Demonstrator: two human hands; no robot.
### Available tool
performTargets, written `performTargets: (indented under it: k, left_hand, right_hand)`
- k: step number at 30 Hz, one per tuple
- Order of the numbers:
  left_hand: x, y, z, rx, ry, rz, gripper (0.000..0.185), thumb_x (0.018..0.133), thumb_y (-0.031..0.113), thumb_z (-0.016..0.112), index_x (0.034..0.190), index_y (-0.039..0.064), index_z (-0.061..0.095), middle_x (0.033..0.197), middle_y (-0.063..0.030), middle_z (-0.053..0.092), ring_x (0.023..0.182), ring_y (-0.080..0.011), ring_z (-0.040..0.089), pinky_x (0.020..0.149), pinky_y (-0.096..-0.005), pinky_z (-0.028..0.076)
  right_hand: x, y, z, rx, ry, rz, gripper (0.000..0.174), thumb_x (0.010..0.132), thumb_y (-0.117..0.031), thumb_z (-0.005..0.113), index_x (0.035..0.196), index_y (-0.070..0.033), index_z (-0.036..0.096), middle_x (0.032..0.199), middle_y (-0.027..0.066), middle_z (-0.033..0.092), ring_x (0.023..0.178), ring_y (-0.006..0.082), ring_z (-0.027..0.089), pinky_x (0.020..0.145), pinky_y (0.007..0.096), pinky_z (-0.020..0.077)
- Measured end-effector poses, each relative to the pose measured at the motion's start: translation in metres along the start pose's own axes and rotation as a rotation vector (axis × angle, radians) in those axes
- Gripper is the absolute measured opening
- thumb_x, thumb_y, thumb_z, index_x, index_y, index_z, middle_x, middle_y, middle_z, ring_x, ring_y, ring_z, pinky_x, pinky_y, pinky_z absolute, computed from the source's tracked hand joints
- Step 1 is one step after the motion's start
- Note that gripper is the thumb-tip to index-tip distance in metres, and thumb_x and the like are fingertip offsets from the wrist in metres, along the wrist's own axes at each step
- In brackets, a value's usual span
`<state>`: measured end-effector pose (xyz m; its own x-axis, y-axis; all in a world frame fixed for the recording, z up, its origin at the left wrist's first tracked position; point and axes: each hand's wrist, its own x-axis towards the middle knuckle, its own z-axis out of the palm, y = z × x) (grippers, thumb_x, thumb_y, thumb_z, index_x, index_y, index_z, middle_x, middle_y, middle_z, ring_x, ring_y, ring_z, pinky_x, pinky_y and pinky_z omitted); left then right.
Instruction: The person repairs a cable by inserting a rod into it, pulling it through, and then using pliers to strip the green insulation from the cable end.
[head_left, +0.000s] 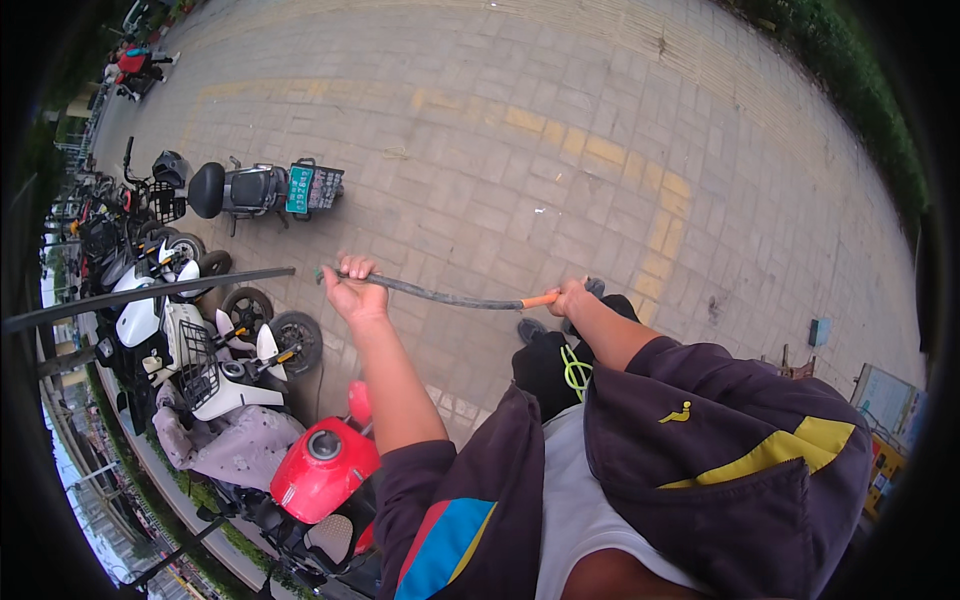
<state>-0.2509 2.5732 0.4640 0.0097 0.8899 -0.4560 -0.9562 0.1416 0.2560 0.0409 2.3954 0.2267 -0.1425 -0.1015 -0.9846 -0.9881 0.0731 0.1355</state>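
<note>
A dark flexible hose or cable (450, 298) with an orange section at one end spans the space between my two hands. My left hand (358, 292) is closed around its far-left part, where a small green end shows past the thumb. At the orange section (538, 301) my right hand (568, 295) grips the other end; its fingers are partly hidden by the hand itself. The hose sags slightly between the hands, above the paving. A loop of yellow-green cord (575, 371) hangs at my waist.
Parked scooters (259, 187) stand to the left, one with a red front (326, 469) close by my left arm. A dark bar (150, 298) reaches in from the left edge. Brick paving (480, 187) with yellow markings lies ahead. A small blue-grey box (820, 331) sits at the right.
</note>
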Motion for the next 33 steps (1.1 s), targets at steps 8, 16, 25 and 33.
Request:
performTargets:
  k: [8,16,25,33]
  left_hand:
    - [-0.046,-0.032,0.085,0.131,-0.248,0.095,0.043,0.101,0.047,0.041,0.088,0.008,0.053,0.057,0.0024,0.034,0.041,-0.0094,0.028,0.033,-0.0242,0.026]
    - [-0.105,-0.109,0.2,0.496,-0.418,0.237,0.041,0.104,0.047,0.032,0.092,0.013,0.053,0.058,0.0037,0.03,0.041,-0.0075,0.025,0.034,-0.0234,0.027]
    - [-0.094,-0.135,0.232,0.564,-0.544,0.028,0.039,0.103,0.047,0.036,0.091,0.013,0.052,0.06,0.0013,0.036,0.045,-0.0109,0.034,0.043,-0.0288,0.033]
    - [0.05,0.034,0.282,0.551,-0.459,0.01,0.042,0.101,0.046,0.044,0.105,0.005,0.053,0.068,0.0013,0.04,0.055,-0.0087,0.039,0.048,-0.0241,0.035]
  right_hand:
    - [0.112,-0.11,-0.056,-0.243,-0.162,0.064,0.016,0.098,-0.017,0.032,0.083,-0.012,0.036,0.054,-0.0009,0.035,0.038,0.0113,0.036,0.035,0.0242,0.0323]
    - [0.029,-0.106,-0.015,-0.185,-0.152,0.137,0.025,0.1,-0.022,0.029,0.077,-0.013,0.032,0.053,-0.001,0.032,0.039,0.0117,0.03,0.038,0.0273,0.0295]
    - [0.012,-0.09,0.019,-0.233,-0.161,0.107,0.025,0.097,-0.022,0.03,0.073,-0.014,0.03,0.054,-0.0009,0.029,0.04,0.0128,0.03,0.04,0.0295,0.0302]
    - [0.042,-0.032,0.091,-0.19,-0.236,0.01,0.03,0.099,-0.033,0.034,0.074,-0.016,0.03,0.055,-0.0021,0.027,0.04,0.0122,0.03,0.039,0.0281,0.0293]
